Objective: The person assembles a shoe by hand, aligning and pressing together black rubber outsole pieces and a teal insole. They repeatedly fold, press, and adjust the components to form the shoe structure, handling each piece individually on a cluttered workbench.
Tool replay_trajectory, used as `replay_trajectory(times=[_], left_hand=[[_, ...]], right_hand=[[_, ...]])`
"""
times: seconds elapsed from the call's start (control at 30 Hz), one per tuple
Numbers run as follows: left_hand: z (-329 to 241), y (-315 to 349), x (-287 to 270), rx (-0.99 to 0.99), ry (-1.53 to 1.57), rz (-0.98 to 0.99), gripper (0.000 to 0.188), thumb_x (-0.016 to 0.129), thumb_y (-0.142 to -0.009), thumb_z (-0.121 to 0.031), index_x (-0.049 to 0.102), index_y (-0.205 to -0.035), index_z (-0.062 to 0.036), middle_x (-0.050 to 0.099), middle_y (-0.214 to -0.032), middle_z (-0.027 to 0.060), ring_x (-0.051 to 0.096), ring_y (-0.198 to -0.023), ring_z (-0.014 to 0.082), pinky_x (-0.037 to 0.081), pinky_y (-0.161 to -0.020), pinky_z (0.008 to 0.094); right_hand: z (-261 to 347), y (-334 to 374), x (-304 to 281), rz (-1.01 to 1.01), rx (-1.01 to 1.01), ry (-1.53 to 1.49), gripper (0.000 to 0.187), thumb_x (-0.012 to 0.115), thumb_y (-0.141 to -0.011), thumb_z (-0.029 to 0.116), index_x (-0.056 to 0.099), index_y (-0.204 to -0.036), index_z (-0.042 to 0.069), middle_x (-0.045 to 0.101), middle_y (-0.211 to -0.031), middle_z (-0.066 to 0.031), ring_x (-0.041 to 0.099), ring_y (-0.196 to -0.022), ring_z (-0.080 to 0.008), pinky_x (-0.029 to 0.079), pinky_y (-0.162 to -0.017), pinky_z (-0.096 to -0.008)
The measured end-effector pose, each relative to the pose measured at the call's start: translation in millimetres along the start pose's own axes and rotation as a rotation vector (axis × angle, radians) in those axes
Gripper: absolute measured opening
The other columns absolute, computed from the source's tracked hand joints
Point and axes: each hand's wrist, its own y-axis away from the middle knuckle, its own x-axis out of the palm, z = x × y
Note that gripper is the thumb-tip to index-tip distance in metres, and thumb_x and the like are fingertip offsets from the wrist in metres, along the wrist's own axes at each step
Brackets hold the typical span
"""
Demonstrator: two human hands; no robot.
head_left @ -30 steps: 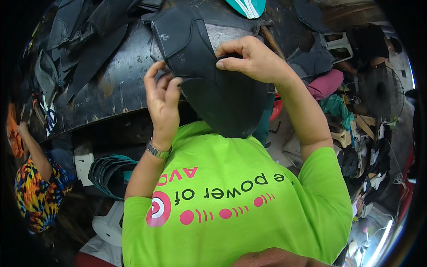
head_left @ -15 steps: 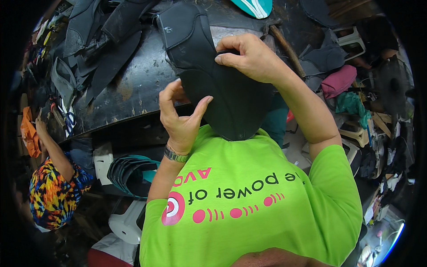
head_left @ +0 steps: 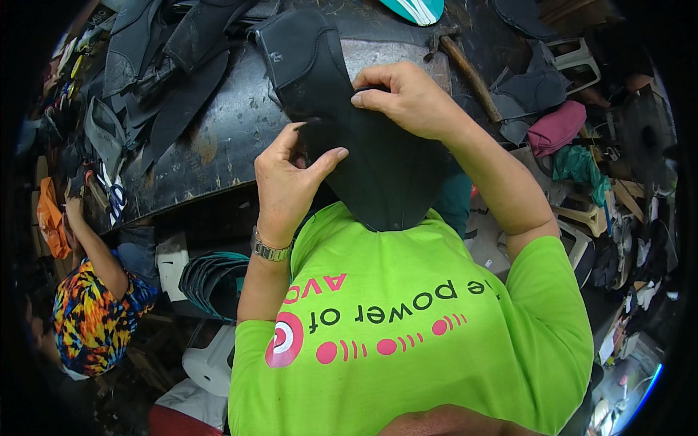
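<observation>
A black stitched shoe upper (head_left: 378, 163) lies from the table edge down to my chest, its rounded end against my green shirt. My right hand (head_left: 400, 94) pinches its right edge between thumb and bent fingers, where the edge folds up a little. On the opposite side, my left hand (head_left: 287, 171) grips the left edge, fingertips on the lifted edge and thumb over the top face. Part of my left fingers is hidden behind the material. The upper's far end, with a curved stitched panel, rests on the dark table (head_left: 218, 145).
More black uppers (head_left: 182, 94) are piled at the table's far left. A hammer (head_left: 469, 76) lies beyond my right hand, near a teal-and-white piece (head_left: 414, 10). Scissors (head_left: 115, 195) sit at the left edge, beside a co-worker in a colourful shirt (head_left: 102, 312). A pink bundle (head_left: 556, 128) is at right.
My left hand has shifted slightly left, and its fingers now lift and bend the upper's left edge. My right hand keeps its pinch with little movement.
</observation>
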Motion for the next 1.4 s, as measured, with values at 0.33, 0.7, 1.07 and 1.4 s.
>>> replay_trajectory(times=[0.33,0.7,1.07,1.4], left_hand=[[0.9,4.7,16.6,0.803,-0.311,-0.170,0.027,0.074,-0.066,0.005,0.075,-0.088,-0.0093,0.073,-0.090,0.0019,0.063,-0.077,0.0208,0.045,-0.074,0.0330],[1.5,0.5,16.7,0.611,-0.131,-0.035,0.025,0.072,-0.069,0.009,0.072,-0.091,-0.0014,0.071,-0.089,0.0109,0.072,-0.085,0.0267,0.056,-0.077,0.0296],[-5.0,13.9,5.1,0.309,0.060,0.149,0.028,0.073,-0.081,0.004,0.069,-0.109,-0.0017,0.069,-0.106,0.0094,0.067,-0.093,0.0152,0.052,-0.079,0.0271],[26.4,8.4,-0.2,-0.143,0.654,0.075,0.022,0.060,-0.100,-0.010,0.066,-0.116,0.0042,0.070,-0.105,0.0066,0.065,-0.087,0.0093,0.054,-0.074,0.0230]], right_hand=[[10.0,-2.5,-36.8,0.353,0.155,-0.130,0.028,0.077,-0.081,0.020,0.070,-0.100,0.001,0.058,-0.082,0.0045,0.052,-0.076,-0.0043,0.041,-0.068,-0.0221],[10.4,1.7,-22.8,0.255,0.133,-0.031,0.031,0.077,-0.078,0.021,0.072,-0.093,-0.006,0.068,-0.076,-0.0067,0.060,-0.071,-0.0117,0.049,-0.068,-0.0289],[-5.0,3.8,-25.5,0.290,0.310,-0.267,0.031,0.081,-0.071,0.021,0.076,-0.093,-0.001,0.071,-0.081,-0.0080,0.065,-0.074,-0.0145,0.050,-0.069,-0.0268],[-0.5,9.5,-33.1,0.304,0.191,-0.210,0.032,0.080,-0.075,0.021,0.075,-0.096,-0.003,0.070,-0.083,-0.0037,0.063,-0.078,-0.0130,0.047,-0.076,-0.0256]])
